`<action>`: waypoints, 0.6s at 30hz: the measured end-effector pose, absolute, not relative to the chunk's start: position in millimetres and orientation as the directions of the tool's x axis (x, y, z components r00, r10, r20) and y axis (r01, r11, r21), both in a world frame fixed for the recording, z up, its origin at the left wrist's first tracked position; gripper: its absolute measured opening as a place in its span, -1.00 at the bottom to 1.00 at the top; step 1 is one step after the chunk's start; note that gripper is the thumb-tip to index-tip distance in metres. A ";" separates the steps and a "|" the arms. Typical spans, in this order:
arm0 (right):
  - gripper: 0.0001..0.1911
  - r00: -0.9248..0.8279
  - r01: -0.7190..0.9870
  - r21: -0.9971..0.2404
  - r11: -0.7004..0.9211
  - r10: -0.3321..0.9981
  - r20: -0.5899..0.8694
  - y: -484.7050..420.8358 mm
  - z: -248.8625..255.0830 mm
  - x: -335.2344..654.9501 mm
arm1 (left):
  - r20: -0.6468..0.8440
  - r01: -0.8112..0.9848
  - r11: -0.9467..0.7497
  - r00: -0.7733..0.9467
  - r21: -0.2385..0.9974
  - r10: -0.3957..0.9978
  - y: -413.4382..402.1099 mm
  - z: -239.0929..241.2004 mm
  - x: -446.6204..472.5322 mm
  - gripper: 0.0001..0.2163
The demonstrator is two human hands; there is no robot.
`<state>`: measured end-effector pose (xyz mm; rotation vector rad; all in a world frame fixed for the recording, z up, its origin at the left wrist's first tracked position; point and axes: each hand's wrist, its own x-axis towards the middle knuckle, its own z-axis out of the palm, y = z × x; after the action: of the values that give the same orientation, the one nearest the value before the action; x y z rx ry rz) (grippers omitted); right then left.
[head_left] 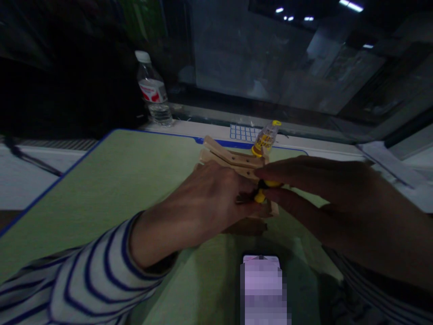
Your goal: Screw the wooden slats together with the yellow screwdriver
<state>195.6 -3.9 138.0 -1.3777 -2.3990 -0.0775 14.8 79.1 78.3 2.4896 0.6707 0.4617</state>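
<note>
A light wooden piece (216,149), made of bars with small dark holes, rests on the green tabletop. My left hand (206,198) is closed over its near side, and its fingertips are partly hidden. From the right, the thumb and fingers of my right hand (338,194) pinch a small yellow-and-black tool (270,183) at the right end of the wood. The tool's far end is out of sight between the two hands, so its exact kind cannot be made out. Both hands nearly meet there.
A phone (264,289) with a lit, blurred-out screen lies nearest me on the green table (135,167). Beyond the blue table edge, a water bottle (154,92) stands on the sill (203,124). A yellow-capped bottle (266,137) is tilted behind the wood, before a dark window.
</note>
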 end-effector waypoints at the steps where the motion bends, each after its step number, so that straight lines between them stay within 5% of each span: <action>1: -0.82 -0.450 0.845 -0.137 0.517 0.826 0.339 -3.7 137.8 195.5 | 0.188 0.363 -0.748 0.822 0.555 0.538 79.2 77.8 14.8 -0.80; 9: -0.86 -0.427 0.867 -0.088 0.490 0.823 0.373 -2.1 134.0 194.9 | 0.239 0.332 -0.803 0.837 0.495 0.493 77.8 77.1 15.5 -0.80; 18: -0.80 -0.443 0.872 -0.025 0.490 0.809 0.386 1.2 133.0 194.3 | 0.125 0.497 -0.662 0.739 0.561 0.661 72.3 85.4 22.9 -0.81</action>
<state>194.3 1.2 133.0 -1.4079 -2.3923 -0.2520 22.9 72.3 85.4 2.4372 0.8772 0.4379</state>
